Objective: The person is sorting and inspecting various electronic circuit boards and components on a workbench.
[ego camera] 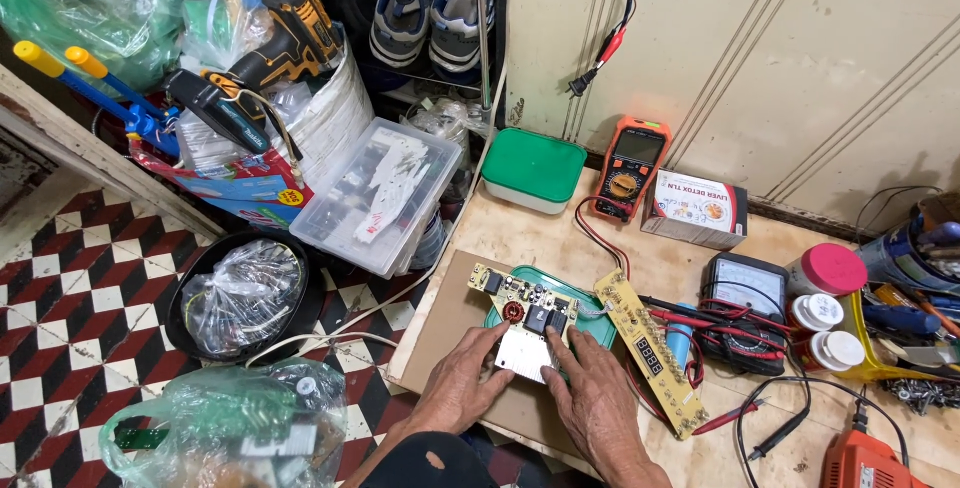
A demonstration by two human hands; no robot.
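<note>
Hands meet at the near edge of the worktop [470, 238]: your left hand [462, 385] and your right hand [592, 400] both rest fingertips-down on the circuit board [522, 313], which lies over a green lid [600, 330] on a sheet of brown cardboard [445, 333]. Neither grip is closed; the fingers are spread and pressing lightly on the pale lower part of the board, holding nothing between them. Judging by its look, the board is light, stiff and brittle at the solder side, with a copper coil [513, 311] and black blocks standing proud on top, so it would be safest to take it by its bare edges and not by the parts. A ribbon of wires ties it to the long yellow display strip [648, 348] just beside your right hand, so the two will likely move as one. Room is tight on the right: red and black probe leads [690, 313] cross there, with an analogue meter [745, 288] and capped jars [828, 270] close behind. To the left the cardboard is bare up to the worktop's edge, beyond which the tiled floor [60, 308] drops away. Farther back sit a green-lidded box [533, 168] and an orange multimeter [630, 166], well apart from your hands.
</note>
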